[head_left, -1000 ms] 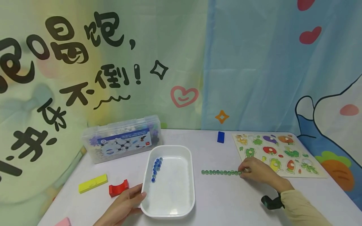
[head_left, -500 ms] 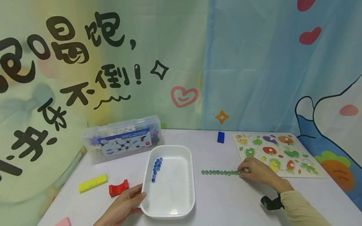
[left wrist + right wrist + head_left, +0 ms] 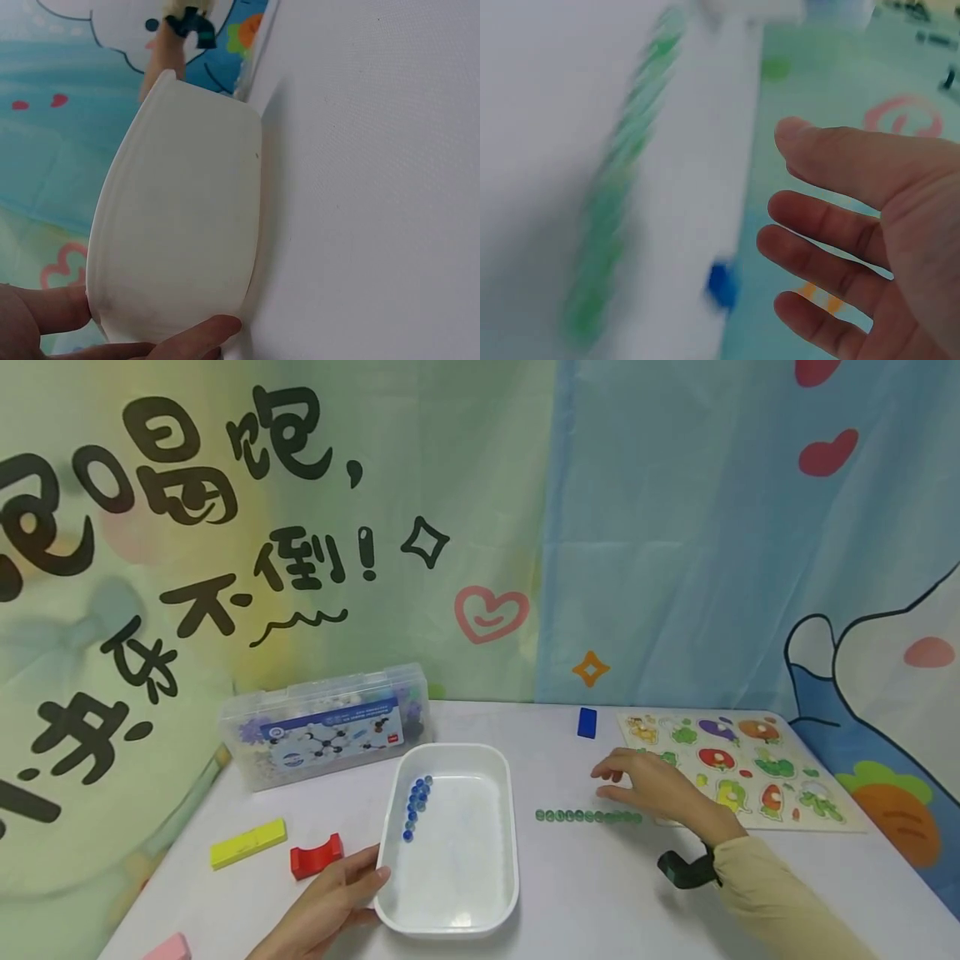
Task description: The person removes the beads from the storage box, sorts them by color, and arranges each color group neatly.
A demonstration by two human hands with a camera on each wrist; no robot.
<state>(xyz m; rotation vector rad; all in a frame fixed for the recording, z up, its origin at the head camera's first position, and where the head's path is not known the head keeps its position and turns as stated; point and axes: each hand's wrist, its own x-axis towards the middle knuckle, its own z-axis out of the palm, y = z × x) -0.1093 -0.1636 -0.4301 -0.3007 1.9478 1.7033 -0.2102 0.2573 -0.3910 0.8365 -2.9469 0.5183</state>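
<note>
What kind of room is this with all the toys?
Probably a children's play or learning corner: a cartoon backdrop hangs behind the white table, which holds a vegetable peg puzzle, coloured blocks and a row of green marbles.

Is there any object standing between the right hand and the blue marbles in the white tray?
Only the tray's own wall. The right hand hovers open above the row of green marbles on the white table. The blue glass marbles lie inside the white plastic tray, so its right rim lies between.
</note>
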